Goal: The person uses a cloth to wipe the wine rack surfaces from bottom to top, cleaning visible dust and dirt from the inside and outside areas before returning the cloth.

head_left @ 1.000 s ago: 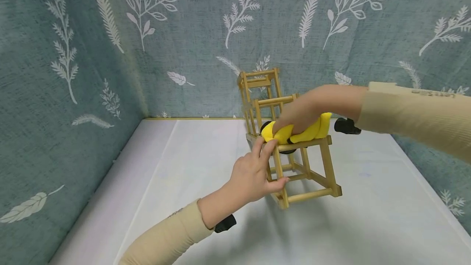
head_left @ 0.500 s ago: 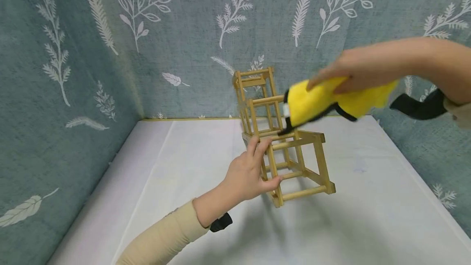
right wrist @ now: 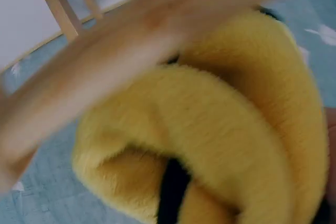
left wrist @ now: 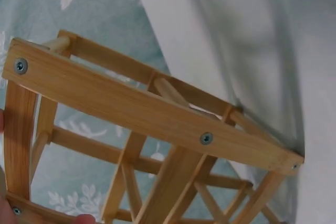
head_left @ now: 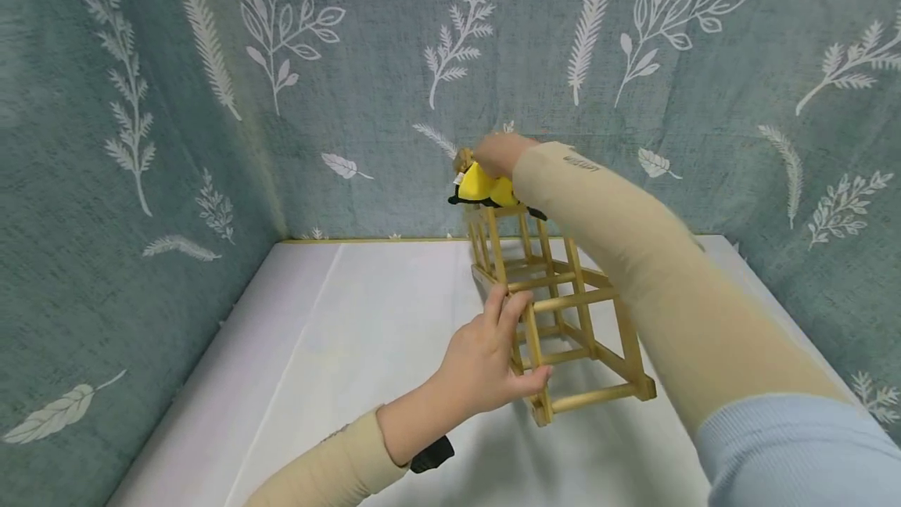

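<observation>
A stepped rack of light wood [head_left: 590, 396], built of slats and round rods with screwed joints, stands tilted in the middle. My left hand [head_left: 475, 354] holds its near left corner, with fingertips at the upper rail and thumb on the post. At the far, tallest end my right hand [head_left: 498, 153] grips a yellow plush cloth [head_left: 477, 185] with black edging over the top. Up close in the right wrist view, the plush cloth [right wrist: 210, 119] is folded beside a wooden slat [right wrist: 105, 72]. Most of the right fingers are hidden.
A white surface [head_left: 366, 319] lies under the rack. Blue-green fabric walls [head_left: 380, 77] with white leaf prints rise behind and at the sides. A black strap [head_left: 432, 454] hangs below the left wrist. The right forearm [head_left: 619, 249] passes over part of the rack.
My right hand lifted the yellow plush cloth off the rack's near tier, swung it to the right, then brought it to the far top. My left hand has stayed at the corner.
</observation>
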The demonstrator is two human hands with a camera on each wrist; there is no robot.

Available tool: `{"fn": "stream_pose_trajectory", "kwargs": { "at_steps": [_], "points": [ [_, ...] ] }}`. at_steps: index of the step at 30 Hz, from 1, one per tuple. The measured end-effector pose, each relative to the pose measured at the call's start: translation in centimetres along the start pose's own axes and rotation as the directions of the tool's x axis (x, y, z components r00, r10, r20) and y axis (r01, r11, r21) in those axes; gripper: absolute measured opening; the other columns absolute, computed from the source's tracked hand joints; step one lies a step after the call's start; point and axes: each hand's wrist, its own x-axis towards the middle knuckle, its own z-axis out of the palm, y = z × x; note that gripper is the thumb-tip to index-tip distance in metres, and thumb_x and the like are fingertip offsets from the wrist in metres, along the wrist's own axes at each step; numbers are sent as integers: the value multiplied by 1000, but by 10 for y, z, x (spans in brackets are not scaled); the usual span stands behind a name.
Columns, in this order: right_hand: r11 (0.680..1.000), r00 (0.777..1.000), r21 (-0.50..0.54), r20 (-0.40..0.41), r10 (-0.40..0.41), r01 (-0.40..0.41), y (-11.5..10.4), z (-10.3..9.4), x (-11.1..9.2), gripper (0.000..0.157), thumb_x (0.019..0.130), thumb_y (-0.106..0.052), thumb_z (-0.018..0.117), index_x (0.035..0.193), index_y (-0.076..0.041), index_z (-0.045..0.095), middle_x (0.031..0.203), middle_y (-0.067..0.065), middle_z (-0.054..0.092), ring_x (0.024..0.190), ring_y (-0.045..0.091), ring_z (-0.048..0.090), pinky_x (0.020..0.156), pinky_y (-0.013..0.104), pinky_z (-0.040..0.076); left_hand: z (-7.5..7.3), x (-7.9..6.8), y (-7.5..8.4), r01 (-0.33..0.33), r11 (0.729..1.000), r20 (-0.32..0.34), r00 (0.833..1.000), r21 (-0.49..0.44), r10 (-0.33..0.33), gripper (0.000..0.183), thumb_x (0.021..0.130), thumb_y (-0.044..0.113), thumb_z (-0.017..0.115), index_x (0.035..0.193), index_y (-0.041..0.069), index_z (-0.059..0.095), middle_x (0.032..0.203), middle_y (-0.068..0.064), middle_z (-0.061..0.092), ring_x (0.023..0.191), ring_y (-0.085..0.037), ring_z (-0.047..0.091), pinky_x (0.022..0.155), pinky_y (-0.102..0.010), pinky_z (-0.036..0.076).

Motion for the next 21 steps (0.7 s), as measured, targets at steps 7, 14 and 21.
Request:
{"fn": "stream_pose_trajectory", "kwargs": {
  "at_steps": [7,14,21],
  "points": [
    [998,997,-24,41,63,-62,6,39,-3,35,93,-4,45,123,-14,59,120,10,56,88,19,47,61,27,31,5,-3,7,-12,1000,12,1000,-6,12,80,71,50,68,130,12,30,120,-16,42,50,-10,39,40,-20,35],
    [996,987,26,139,79,-84,16,43,-2,56,92,-1,44,137,-34,41,144,4,38,75,14,35,51,24,24,3,0,7,-18,999,10,1000,39,17,82,71,53,67,131,13,28,119,-15,42,49,-11,42,38,-20,36],
    [998,949,-38,313,-28,42,17,8,-6,59,92,1,38,140,-33,37,148,6,28,118,25,36,73,32,35,-1,2,2,10,997,39,999,75,-13,83,72,55,66,132,14,26,120,-15,41,44,-10,38,36,-18,30]
  ]
}}
